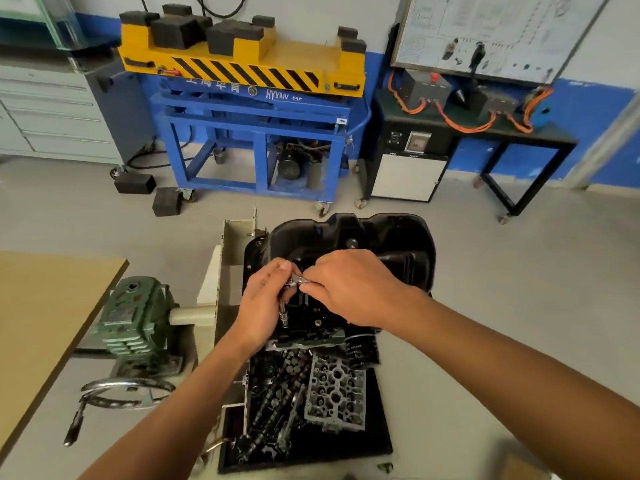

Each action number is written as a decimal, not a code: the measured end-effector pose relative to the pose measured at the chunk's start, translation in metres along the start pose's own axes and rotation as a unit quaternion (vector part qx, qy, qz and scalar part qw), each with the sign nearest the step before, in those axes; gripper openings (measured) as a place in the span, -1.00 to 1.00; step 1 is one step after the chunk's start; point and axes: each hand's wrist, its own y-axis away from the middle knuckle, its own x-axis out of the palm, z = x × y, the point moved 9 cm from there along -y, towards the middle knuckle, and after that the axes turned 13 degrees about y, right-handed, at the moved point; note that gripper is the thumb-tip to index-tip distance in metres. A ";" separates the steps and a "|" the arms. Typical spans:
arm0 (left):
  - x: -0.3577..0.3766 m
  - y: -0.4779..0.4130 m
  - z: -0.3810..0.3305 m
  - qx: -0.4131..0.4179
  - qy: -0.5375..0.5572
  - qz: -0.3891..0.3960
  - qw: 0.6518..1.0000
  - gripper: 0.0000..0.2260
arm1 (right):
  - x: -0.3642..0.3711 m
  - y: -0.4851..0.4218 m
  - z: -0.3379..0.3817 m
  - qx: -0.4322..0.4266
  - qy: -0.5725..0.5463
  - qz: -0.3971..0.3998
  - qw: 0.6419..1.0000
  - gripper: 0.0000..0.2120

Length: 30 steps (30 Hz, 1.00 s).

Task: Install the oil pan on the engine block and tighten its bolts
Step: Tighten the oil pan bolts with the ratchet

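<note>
1. Head view, where the work sits: the black oil pan (391, 237) lies on the stand in front of me. Its near end rests over what I take to be the engine block (308, 341), which my hands mostly hide.
2. My left hand (266, 306) is over the pan's near-left part. Its fingers (277, 268) are curled round a small silver socket wrench (298, 281), and the socket end (283, 311) points down just below my palm.
3. My right hand (349, 289) is right beside the left, over the pan's near middle. Its fingertips pinch the head of the same wrench, and the other fingers are bent in.
4. Nearer to me than the pan, a black tray (377, 441) holds camshafts (266, 403) and a grey cast cover (336, 393). A green gearbox (135, 317) sits left of the pan.
5. Step in hand, as I judge it: the pan seems placed, and I am readying the wrench for tightening. I cannot see any bolt under my hands.
6. The next move calls for setting the socket squarely on a bolt at the pan's rim. One hand should steady the head while the other turns.
</note>
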 end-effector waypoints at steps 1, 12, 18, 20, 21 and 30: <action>0.002 0.001 -0.001 -0.004 -0.012 0.010 1.000 -0.72 | 0.000 0.000 0.000 -0.001 0.001 0.005 1.000 -0.64; 0.003 -0.001 0.008 -0.048 0.025 0.040 0.998 -0.77 | -0.013 -0.003 0.013 0.008 0.068 -0.007 0.998 -0.84; 0.008 -0.007 0.006 -0.035 0.038 0.044 0.998 -0.73 | -0.018 -0.027 0.010 -0.026 0.103 -0.013 0.994 -0.80; 0.007 -0.005 0.006 -0.024 0.030 0.054 0.998 -0.66 | -0.016 -0.034 0.015 -0.059 0.103 -0.037 0.992 -0.78; 0.007 -0.005 0.007 -0.021 0.032 0.063 0.997 -0.63 | -0.013 -0.035 0.016 -0.071 0.095 -0.047 0.992 -0.78; 0.015 -0.006 0.013 -0.094 0.070 0.168 0.979 -0.39 | -0.011 -0.026 0.020 -0.165 0.035 -0.139 0.976 -0.78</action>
